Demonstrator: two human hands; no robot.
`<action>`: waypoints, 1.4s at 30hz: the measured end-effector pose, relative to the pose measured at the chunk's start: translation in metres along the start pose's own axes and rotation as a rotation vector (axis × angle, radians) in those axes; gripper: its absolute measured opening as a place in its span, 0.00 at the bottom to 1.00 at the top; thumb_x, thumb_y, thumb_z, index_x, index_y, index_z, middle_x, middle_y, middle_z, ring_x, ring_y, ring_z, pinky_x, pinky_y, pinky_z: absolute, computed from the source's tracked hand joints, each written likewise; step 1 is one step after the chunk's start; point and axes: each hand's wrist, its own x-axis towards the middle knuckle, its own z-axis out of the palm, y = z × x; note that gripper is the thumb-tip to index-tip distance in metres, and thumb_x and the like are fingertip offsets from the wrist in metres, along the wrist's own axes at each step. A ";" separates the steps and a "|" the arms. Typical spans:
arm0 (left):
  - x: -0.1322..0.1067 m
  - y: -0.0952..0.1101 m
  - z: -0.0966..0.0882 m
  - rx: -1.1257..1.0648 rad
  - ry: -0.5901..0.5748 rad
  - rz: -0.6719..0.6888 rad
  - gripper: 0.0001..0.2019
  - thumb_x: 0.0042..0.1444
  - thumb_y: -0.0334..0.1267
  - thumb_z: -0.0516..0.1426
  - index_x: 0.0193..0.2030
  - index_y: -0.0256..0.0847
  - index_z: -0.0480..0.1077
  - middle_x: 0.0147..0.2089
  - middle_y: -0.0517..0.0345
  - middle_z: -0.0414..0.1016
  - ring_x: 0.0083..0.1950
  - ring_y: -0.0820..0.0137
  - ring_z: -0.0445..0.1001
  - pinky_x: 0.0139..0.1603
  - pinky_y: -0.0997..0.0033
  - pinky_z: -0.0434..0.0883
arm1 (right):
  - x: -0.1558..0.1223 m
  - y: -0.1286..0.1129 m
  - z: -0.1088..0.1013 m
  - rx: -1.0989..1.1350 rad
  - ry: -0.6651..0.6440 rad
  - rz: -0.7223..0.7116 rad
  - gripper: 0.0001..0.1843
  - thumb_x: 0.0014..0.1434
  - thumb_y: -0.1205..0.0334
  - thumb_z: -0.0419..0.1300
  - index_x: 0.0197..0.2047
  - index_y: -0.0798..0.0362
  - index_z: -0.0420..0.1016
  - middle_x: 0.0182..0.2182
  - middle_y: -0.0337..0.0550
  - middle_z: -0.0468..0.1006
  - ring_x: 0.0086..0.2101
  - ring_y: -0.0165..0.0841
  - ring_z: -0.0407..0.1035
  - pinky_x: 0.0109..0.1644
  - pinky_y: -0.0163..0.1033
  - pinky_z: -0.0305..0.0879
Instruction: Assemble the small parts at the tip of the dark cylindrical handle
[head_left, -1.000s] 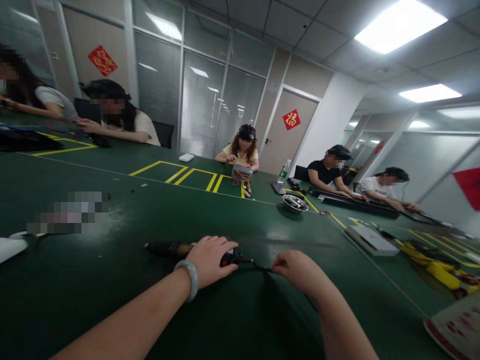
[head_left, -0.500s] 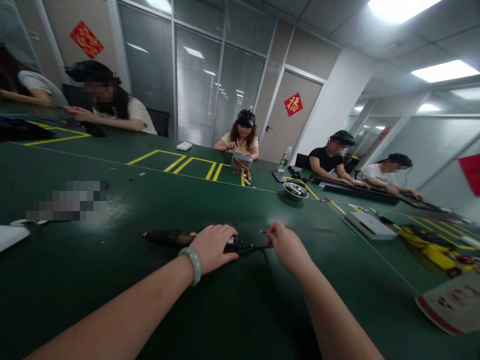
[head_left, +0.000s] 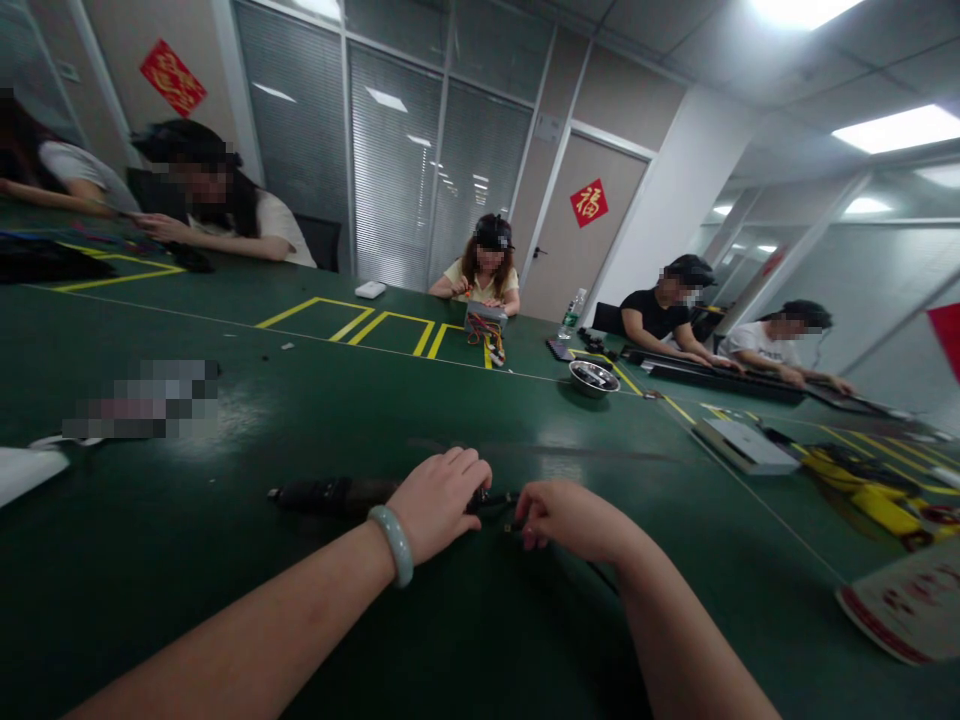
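A dark electric screwdriver (head_left: 330, 495) lies on the green tabletop, its metal tip pointing left. Over its rear end is my left hand (head_left: 442, 505), wearing a pale green bangle, fingers wrapped round the body. A black cable (head_left: 501, 499) runs from that end toward my right hand (head_left: 559, 515). The right fingers are bent and pinched around the cable, and a small shiny end (head_left: 509, 527) shows by the fingertips. What exactly lies inside that pinch is partly hidden. Below the right wrist, more cable trails over the table.
On the right are a metal bowl (head_left: 594, 378) of dark parts, a flat grey box (head_left: 746, 446), a yellow-black item (head_left: 870, 485) and a printed paper tub (head_left: 911, 605). A white object (head_left: 30, 475) sits at left. Several people work around the table.
My right hand has turned over and dropped slightly, fingers now pointing down by the cable. The screwdriver has shifted a little left and down under my left hand.
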 end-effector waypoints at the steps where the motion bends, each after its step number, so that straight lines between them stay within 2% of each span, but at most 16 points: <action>1: 0.000 0.001 0.000 0.004 0.004 0.005 0.17 0.50 0.46 0.63 0.44 0.44 0.64 0.46 0.58 0.66 0.47 0.62 0.66 0.45 0.64 0.64 | -0.001 -0.001 0.001 0.005 -0.018 -0.001 0.11 0.53 0.69 0.55 0.41 0.53 0.72 0.31 0.38 0.81 0.30 0.29 0.74 0.32 0.30 0.64; 5: -0.003 0.002 0.001 -0.010 0.003 -0.006 0.19 0.52 0.53 0.59 0.45 0.43 0.66 0.46 0.55 0.67 0.46 0.60 0.67 0.43 0.61 0.65 | -0.001 -0.002 0.003 0.035 -0.053 -0.021 0.11 0.52 0.70 0.55 0.40 0.53 0.72 0.31 0.39 0.81 0.31 0.29 0.75 0.32 0.30 0.66; 9: -0.010 0.007 0.002 -0.025 -0.017 -0.050 0.20 0.61 0.48 0.48 0.56 0.42 0.64 0.49 0.50 0.70 0.49 0.59 0.68 0.49 0.57 0.64 | 0.001 0.003 0.002 0.086 -0.122 -0.022 0.11 0.52 0.70 0.55 0.39 0.54 0.71 0.31 0.40 0.81 0.32 0.30 0.75 0.32 0.31 0.68; 13: -0.015 0.012 0.007 -0.036 -0.073 -0.022 0.22 0.60 0.43 0.50 0.61 0.44 0.61 0.53 0.51 0.69 0.52 0.58 0.67 0.51 0.57 0.64 | 0.002 0.008 0.001 0.099 -0.153 -0.016 0.10 0.52 0.69 0.55 0.40 0.54 0.71 0.30 0.40 0.80 0.32 0.31 0.75 0.33 0.31 0.68; 16: -0.015 0.010 0.013 -0.014 -0.082 0.019 0.28 0.57 0.39 0.54 0.65 0.46 0.54 0.55 0.51 0.67 0.54 0.57 0.66 0.52 0.57 0.63 | 0.006 0.013 0.002 0.137 -0.126 -0.031 0.12 0.52 0.69 0.56 0.41 0.54 0.70 0.31 0.40 0.81 0.32 0.31 0.75 0.33 0.31 0.67; 20: -0.009 0.004 0.020 0.002 -0.049 0.063 0.30 0.58 0.37 0.55 0.66 0.48 0.52 0.55 0.51 0.66 0.53 0.59 0.65 0.53 0.58 0.62 | 0.016 0.018 0.008 0.191 -0.011 -0.023 0.13 0.52 0.70 0.56 0.42 0.54 0.69 0.31 0.41 0.81 0.31 0.31 0.75 0.31 0.30 0.66; 26: 0.000 -0.012 0.017 0.013 -0.004 0.149 0.29 0.56 0.37 0.58 0.64 0.46 0.55 0.53 0.53 0.67 0.53 0.61 0.65 0.53 0.61 0.62 | 0.031 0.009 0.020 0.052 0.389 0.090 0.09 0.54 0.70 0.55 0.39 0.52 0.72 0.29 0.39 0.79 0.28 0.28 0.72 0.31 0.30 0.60; 29: 0.002 -0.017 0.013 -0.015 -0.010 0.168 0.27 0.55 0.38 0.60 0.61 0.47 0.59 0.51 0.55 0.68 0.51 0.62 0.66 0.52 0.62 0.63 | 0.033 0.005 0.019 0.003 0.481 0.095 0.08 0.54 0.68 0.58 0.38 0.51 0.74 0.29 0.36 0.78 0.29 0.27 0.71 0.31 0.30 0.58; 31: 0.001 -0.016 0.010 -0.035 -0.015 0.154 0.22 0.55 0.39 0.59 0.57 0.46 0.63 0.49 0.55 0.68 0.50 0.62 0.67 0.51 0.62 0.64 | 0.032 0.005 0.016 0.026 0.423 0.097 0.08 0.53 0.68 0.59 0.37 0.51 0.75 0.28 0.36 0.78 0.29 0.27 0.71 0.31 0.30 0.58; 33: 0.000 -0.014 0.009 -0.048 -0.013 0.135 0.17 0.55 0.39 0.58 0.53 0.44 0.66 0.48 0.55 0.69 0.48 0.63 0.67 0.49 0.62 0.64 | 0.030 0.005 0.014 0.055 0.303 0.085 0.08 0.51 0.67 0.61 0.37 0.51 0.77 0.28 0.36 0.79 0.28 0.28 0.71 0.30 0.30 0.59; 36: -0.003 -0.008 0.008 -0.048 -0.010 0.104 0.14 0.55 0.37 0.57 0.49 0.43 0.67 0.46 0.55 0.69 0.47 0.62 0.67 0.47 0.62 0.64 | 0.026 0.004 0.014 0.053 0.169 0.017 0.08 0.48 0.65 0.64 0.35 0.51 0.78 0.29 0.35 0.79 0.30 0.29 0.72 0.32 0.30 0.61; 42: -0.005 -0.006 0.007 -0.064 -0.020 0.118 0.13 0.54 0.36 0.58 0.47 0.43 0.68 0.46 0.56 0.68 0.47 0.64 0.67 0.48 0.63 0.65 | 0.021 0.002 0.019 0.035 0.112 -0.056 0.08 0.49 0.63 0.64 0.35 0.50 0.78 0.31 0.35 0.80 0.32 0.30 0.73 0.33 0.31 0.61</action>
